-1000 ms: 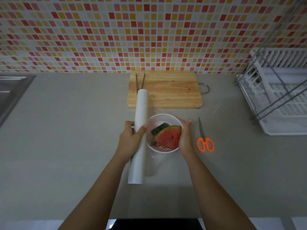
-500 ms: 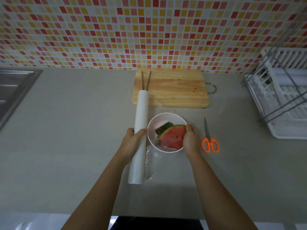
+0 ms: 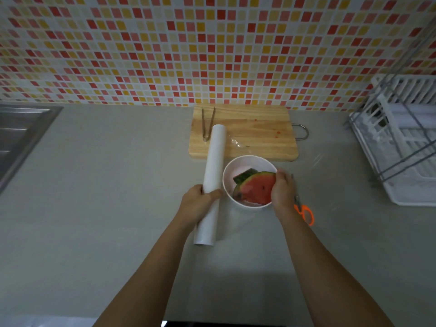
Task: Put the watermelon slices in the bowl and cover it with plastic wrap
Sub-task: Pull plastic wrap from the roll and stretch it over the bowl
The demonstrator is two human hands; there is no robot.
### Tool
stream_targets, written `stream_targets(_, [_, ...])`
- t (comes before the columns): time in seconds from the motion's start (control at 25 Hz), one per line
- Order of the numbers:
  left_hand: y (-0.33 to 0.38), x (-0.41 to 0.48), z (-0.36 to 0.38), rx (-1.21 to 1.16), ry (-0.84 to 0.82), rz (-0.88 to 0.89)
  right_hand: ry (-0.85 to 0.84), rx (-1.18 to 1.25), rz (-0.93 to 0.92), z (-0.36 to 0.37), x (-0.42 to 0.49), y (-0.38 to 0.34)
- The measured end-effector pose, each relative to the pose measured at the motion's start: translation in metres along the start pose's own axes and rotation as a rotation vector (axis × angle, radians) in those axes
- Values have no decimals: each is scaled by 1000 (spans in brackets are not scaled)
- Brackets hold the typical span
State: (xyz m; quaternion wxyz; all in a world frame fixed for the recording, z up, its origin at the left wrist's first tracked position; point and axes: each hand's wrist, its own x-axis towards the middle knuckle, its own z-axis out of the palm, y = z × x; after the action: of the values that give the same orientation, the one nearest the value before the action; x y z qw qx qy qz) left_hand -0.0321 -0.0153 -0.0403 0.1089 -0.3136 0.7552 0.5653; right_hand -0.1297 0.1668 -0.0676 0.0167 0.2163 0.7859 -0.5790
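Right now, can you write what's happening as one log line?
stage: wrapping | left hand: grips wrap roll | right hand: holds bowl | watermelon slices: in bowl

Wide bare tabletop (image 3: 106,197) lies open to the left of the plastic wrap roll (image 3: 213,161), out as far as the sink (image 3: 18,133), and along the near edge. The roll lies just beside the bowl (image 3: 250,157) on its left. Its far end reaches over the cutting board (image 3: 259,128) beside the tongs (image 3: 207,123), closing that side. Scissors (image 3: 305,213) lie just right of the bowl, and past them the way is open up to the dish rack (image 3: 405,166). The tiled wall (image 3: 212,55) bounds the back.
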Motion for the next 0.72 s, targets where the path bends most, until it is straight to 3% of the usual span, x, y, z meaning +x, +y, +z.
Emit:
stream_targets(0.12, [6,-2,9,53,20,18,-11,-64,-30,2,15,-3])
stream_targets(0.36, [-4,-6,8,-108,35,-59,-8,-110,-65,6,23,-5])
stream_targets(0.72, [-16,-13,16,10,133,61,-1,-113,-96,5,23,-5])
